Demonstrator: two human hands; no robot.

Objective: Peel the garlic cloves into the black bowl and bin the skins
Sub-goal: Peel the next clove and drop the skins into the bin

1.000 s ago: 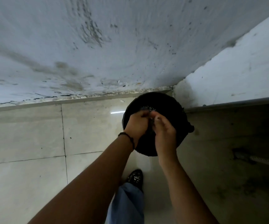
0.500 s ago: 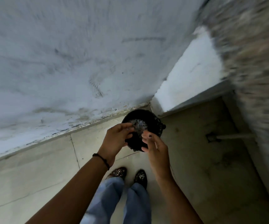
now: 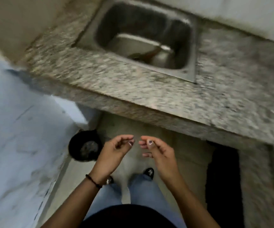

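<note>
So both your hands are up in front of you, just apart, over the floor tiles. Your left hand [image 3: 115,152] and right hand [image 3: 159,152] have the fingers loosely curled, and I can't see anything held in either. The round black plastic bin [image 3: 77,145] sits on the floor to the left of your left hand, by the white wall, with a pale greyish heap [image 3: 90,148] inside that's too blurry to name. Ahead there's a speckled grey granite counter [image 3: 149,92] with a steel sink [image 3: 189,46] set into it.
</note>
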